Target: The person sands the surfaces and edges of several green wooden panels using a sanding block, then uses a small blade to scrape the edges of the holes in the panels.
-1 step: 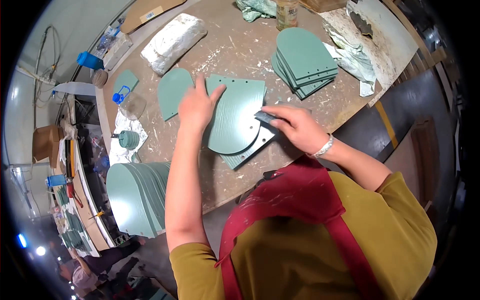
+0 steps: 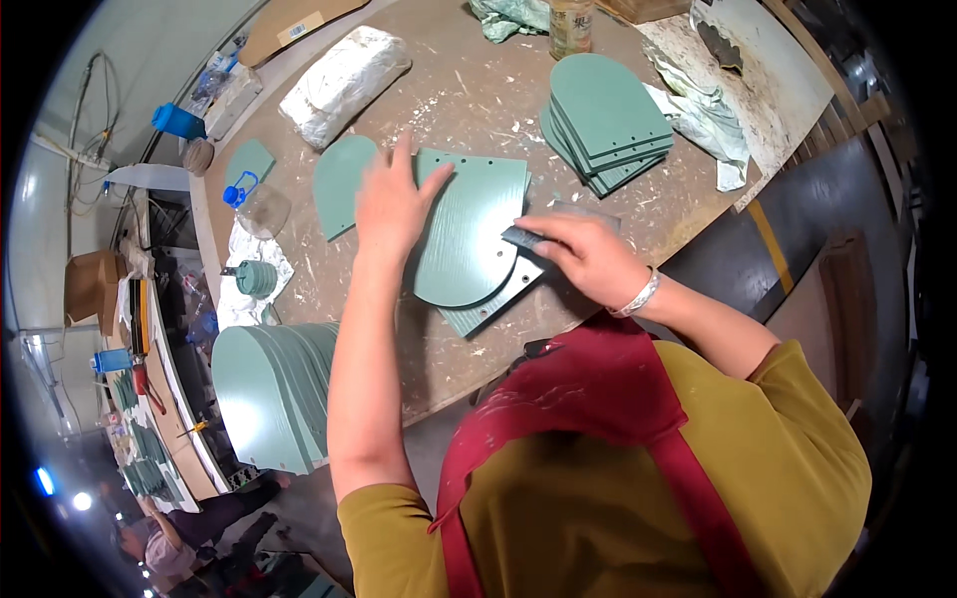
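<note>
A green panel (image 2: pixel 464 234) with one rounded end lies in front of me, its straight end with small holes facing away. Partly under it is another green panel (image 2: pixel 469 320), set at an angle. My right hand (image 2: pixel 590 257) grips a small dark grey pad (image 2: pixel 522 237) at the top panel's right edge. At that panel's left edge is my left hand (image 2: pixel 391 207), thumb and fingers spread and slightly blurred; whether it touches the surface is unclear. Just beyond it lies a rounded green panel (image 2: pixel 341 184), partly covered by the hand.
A stack of green panels (image 2: pixel 608 110) sits at the far right of the worktable (image 2: pixel 478 100). More rounded panels (image 2: pixel 269 399) stand in a row at the near left. Around them are a white wrapped bundle (image 2: pixel 344 85), a glass jar (image 2: pixel 570 30), a clear bottle (image 2: pixel 264 209) and cloths (image 2: pixel 713 135).
My right hand has slid slightly left with the grey pad, along the panel's edge. My left hand has shifted a little to the left. The panels look unmoved.
</note>
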`<action>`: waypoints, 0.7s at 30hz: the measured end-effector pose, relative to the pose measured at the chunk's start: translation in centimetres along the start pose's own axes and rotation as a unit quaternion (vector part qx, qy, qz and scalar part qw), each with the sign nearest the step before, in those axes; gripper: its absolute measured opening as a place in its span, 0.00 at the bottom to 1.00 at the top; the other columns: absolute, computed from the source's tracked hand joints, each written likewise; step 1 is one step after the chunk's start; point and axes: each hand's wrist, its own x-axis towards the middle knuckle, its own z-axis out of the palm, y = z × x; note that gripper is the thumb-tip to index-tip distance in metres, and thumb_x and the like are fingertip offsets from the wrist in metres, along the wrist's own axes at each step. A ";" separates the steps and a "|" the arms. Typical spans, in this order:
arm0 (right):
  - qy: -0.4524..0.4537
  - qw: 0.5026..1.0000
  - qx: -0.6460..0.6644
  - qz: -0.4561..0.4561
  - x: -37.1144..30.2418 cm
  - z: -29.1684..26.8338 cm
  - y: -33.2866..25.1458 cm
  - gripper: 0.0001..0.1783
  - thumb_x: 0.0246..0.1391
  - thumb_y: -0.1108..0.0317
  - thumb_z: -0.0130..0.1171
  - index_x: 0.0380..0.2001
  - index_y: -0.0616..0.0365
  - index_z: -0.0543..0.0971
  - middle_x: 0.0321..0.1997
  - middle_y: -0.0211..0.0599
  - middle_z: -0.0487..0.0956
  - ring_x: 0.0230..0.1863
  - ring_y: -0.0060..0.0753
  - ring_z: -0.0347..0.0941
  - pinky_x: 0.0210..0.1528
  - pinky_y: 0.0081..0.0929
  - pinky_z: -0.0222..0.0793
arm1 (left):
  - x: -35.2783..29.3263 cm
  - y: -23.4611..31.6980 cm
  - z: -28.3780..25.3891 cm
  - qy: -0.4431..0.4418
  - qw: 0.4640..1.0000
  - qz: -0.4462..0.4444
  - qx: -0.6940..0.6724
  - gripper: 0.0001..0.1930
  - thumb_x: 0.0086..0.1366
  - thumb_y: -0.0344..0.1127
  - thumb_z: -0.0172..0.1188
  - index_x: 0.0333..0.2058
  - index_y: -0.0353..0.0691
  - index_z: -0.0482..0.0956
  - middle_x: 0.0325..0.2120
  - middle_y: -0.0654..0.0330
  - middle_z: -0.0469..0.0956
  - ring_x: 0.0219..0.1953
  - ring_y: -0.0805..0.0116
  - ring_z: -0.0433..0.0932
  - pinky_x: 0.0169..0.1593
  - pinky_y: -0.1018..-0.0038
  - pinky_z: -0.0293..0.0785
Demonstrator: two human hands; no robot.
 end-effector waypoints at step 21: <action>-0.115 0.990 0.064 0.051 -2.5 2.2 -1.1 0.18 0.58 0.74 0.56 0.53 0.60 0.77 0.42 0.56 0.80 0.46 0.55 0.77 0.48 0.39 0.72 | 0.3 2.2 2.9 0.024 1.000 0.012 0.002 0.27 0.62 0.57 0.59 0.43 0.37 0.80 0.47 0.54 0.78 0.53 0.47 0.69 0.53 0.59 0.72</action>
